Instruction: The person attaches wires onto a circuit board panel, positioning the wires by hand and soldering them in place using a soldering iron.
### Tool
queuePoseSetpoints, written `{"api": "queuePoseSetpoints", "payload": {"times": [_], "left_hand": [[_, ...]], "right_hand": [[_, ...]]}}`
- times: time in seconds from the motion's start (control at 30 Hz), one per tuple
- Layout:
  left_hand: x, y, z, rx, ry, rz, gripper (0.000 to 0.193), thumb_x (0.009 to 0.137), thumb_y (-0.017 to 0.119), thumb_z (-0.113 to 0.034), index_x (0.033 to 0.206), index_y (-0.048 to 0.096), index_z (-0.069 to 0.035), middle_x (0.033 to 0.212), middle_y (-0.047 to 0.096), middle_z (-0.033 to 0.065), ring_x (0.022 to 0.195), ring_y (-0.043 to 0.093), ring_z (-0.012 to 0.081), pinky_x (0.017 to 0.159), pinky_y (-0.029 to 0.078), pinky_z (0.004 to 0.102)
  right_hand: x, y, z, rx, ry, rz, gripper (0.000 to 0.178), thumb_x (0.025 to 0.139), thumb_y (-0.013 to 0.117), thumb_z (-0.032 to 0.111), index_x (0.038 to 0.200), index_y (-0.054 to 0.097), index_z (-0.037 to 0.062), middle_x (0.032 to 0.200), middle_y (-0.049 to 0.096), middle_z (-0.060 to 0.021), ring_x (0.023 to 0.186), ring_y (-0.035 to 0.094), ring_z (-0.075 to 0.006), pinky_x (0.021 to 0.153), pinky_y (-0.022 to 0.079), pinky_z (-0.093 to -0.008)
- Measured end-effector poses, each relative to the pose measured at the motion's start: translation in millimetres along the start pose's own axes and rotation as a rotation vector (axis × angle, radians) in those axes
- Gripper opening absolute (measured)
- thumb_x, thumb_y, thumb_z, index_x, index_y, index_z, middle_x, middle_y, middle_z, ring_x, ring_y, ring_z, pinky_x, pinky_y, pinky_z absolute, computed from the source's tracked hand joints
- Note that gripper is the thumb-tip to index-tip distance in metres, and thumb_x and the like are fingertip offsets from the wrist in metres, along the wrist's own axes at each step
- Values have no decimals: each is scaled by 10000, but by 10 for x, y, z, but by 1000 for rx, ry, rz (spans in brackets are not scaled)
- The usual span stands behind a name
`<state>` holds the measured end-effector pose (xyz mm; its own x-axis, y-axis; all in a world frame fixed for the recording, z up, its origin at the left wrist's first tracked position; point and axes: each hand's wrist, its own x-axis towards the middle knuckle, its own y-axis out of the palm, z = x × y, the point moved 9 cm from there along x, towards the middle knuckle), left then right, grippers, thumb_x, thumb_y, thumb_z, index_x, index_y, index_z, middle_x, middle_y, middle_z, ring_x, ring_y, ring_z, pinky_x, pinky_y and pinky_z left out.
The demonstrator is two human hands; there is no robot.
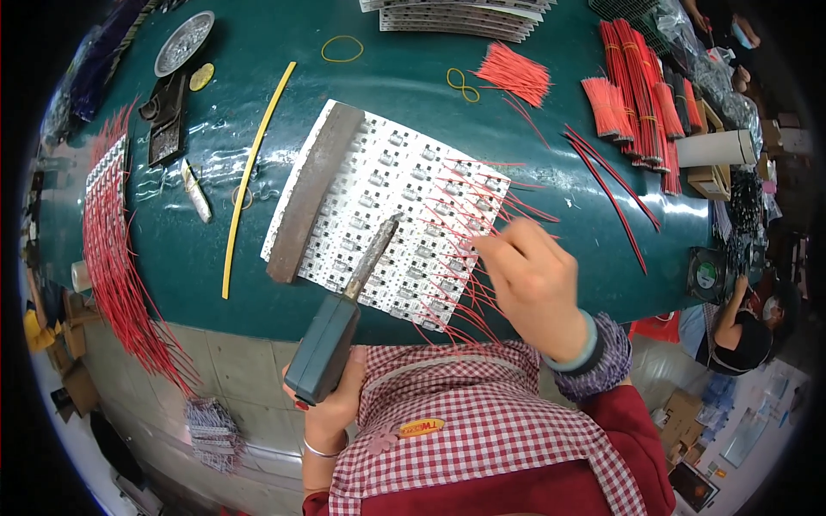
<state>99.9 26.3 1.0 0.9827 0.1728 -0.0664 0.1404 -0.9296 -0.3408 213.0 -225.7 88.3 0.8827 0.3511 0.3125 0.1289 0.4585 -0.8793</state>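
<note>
My left hand (346, 389) is closed round the dark green handle of a soldering gun (323, 348). Its long, crusted metal tip slants up and rests over the middle of a white circuit board panel (366, 193) covered in small components. Across the panel's left part lies a heavy brown metal bar (314, 196). Thin red wires (508, 206) stick out from the panel's right side. Beside that edge my right hand (538, 279) is closed in a pinch, thumb and forefinger on a red wire; its end is hidden by the fingertips.
Wired boards (110, 185) hang over the table's left edge. Nearby are a knife (196, 191), a yellow strip (256, 168), a black holder (168, 116) and a metal bowl (185, 43). Red wire bundles (632, 86) and stacked boards (465, 19) stand at the back. A person (744, 322) sits at right.
</note>
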Motion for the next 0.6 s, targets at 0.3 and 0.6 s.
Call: {"api": "queuePoseSetpoints", "payload": {"times": [0.3, 0.6], "left_hand": [[48, 19, -137, 126, 155, 9, 415, 892, 721, 70, 1298, 639, 45, 1145, 711, 116, 678, 556, 70, 566, 431, 227], [96, 23, -112, -19, -38, -33, 300, 834, 775, 34, 1119, 687, 49, 994, 727, 128, 694, 649, 125, 602, 504, 253]], "right_hand": [[30, 258, 250, 180, -55, -143, 242, 759, 701, -5, 1001, 691, 6, 789, 512, -68, 695, 575, -222, 552, 465, -341], [24, 538, 163, 101, -45, -198, 192, 763, 770, -50, 927, 693, 13, 723, 476, -72, 636, 552, -230, 531, 441, -368]]}}
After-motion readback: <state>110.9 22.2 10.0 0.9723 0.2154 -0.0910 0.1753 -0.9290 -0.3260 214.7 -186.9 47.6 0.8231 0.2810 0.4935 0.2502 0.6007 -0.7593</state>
